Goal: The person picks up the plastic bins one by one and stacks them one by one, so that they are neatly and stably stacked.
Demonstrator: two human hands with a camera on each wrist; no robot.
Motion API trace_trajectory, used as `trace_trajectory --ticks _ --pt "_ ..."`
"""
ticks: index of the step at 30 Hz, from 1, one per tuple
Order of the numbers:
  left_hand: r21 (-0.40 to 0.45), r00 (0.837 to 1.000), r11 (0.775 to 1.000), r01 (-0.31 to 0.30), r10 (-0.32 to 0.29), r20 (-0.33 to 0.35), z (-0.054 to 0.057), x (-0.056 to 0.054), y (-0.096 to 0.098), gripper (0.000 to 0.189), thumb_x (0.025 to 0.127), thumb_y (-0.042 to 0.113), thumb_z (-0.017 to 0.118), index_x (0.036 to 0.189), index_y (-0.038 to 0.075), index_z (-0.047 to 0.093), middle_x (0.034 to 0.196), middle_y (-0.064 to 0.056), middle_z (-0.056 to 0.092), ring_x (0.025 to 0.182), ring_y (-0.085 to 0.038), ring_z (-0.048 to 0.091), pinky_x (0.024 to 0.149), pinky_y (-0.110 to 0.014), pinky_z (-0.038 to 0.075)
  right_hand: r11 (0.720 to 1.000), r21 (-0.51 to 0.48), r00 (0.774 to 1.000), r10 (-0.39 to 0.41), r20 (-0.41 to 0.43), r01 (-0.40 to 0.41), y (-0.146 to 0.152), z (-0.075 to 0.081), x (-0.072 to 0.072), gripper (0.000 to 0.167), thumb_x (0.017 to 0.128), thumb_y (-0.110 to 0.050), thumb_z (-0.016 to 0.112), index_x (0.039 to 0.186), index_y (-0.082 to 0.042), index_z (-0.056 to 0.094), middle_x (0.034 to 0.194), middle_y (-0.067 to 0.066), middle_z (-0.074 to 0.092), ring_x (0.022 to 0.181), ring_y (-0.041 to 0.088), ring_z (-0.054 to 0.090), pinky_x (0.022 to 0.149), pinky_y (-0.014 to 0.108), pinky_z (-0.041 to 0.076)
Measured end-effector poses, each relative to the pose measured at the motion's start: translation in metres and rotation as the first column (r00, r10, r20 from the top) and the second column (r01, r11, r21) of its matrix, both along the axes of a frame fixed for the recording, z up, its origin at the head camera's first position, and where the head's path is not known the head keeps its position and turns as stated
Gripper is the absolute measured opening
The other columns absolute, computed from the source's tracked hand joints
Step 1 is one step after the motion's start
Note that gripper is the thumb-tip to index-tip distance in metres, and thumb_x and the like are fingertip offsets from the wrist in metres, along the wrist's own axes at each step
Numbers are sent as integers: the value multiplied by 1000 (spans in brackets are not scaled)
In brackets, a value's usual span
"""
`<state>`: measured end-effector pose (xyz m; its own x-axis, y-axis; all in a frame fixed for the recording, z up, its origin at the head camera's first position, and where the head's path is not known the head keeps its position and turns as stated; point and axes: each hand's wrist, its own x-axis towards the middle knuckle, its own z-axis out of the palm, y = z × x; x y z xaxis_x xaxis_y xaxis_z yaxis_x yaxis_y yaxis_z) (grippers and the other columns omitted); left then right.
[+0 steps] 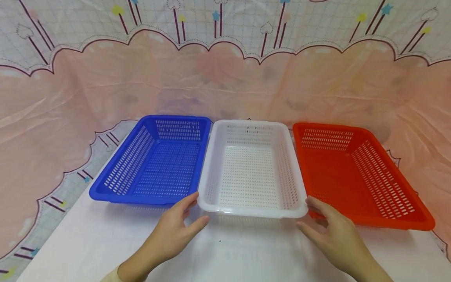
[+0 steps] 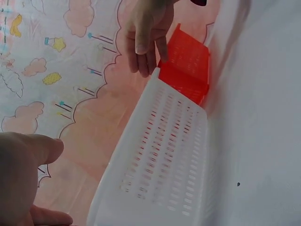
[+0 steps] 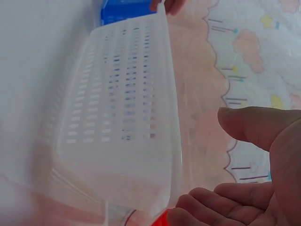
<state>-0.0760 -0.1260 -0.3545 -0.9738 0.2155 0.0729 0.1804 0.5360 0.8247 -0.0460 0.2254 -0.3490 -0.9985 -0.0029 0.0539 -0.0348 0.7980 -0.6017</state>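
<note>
A white perforated plastic basket (image 1: 251,212) stands in the middle of the table, between a blue basket (image 1: 134,199) and a red basket (image 1: 384,222). My left hand (image 1: 172,231) is at its near left corner, thumb and fingers spread apart, fingertips by the rim. At the near right corner is my right hand (image 1: 332,235), its fingertips beside the rim and its thumb held apart. Neither hand grips the basket. In the right wrist view the fingers (image 3: 221,207) are relaxed near the white basket's corner. The left wrist view shows the left thumb (image 2: 44,148) apart from the basket.
A white table surface (image 1: 232,254) lies under the baskets, with a small dark speck in front of them. Behind and at the sides hangs a pink patterned cloth (image 1: 225,82). The three baskets stand close side by side.
</note>
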Motion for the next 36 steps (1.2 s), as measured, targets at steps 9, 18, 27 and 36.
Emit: trace_trajectory --ticks 9,18,27,36 --pt "28 1000 1000 8 -8 -4 -5 -5 -2 74 92 25 75 148 -7 40 145 -22 50 134 -32 48 107 -44 40 998 -55 999 15 -45 -17 -2 -4 0 81 86 -45 78 145 2 47 142 19 54 124 37 56 94 46 48" --pt "10 1000 1000 -2 2 -9 -6 -6 -4 72 91 21 76 148 -6 41 146 -21 49 136 -32 45 110 -47 37 967 -252 993 20 -113 -48 -4 -9 -7 80 88 -22 80 147 10 38 146 27 46 129 43 50 91 39 46" --pt "15 1000 1000 6 -6 -18 -5 -12 1 74 90 21 76 149 -6 40 147 -21 47 137 -32 45 109 -45 38 964 -265 997 -26 -74 5 -2 -9 -5 83 90 -26 78 149 12 34 148 28 43 132 44 46 91 38 46" --pt "22 1000 1000 -9 9 -1 -9 -21 9 82 90 26 77 152 -6 33 153 -23 38 139 -34 40 112 -44 34 980 -197 995 -6 -98 -13 -7 -9 -11 85 88 -26 80 149 11 35 148 27 44 133 44 45 93 45 44"
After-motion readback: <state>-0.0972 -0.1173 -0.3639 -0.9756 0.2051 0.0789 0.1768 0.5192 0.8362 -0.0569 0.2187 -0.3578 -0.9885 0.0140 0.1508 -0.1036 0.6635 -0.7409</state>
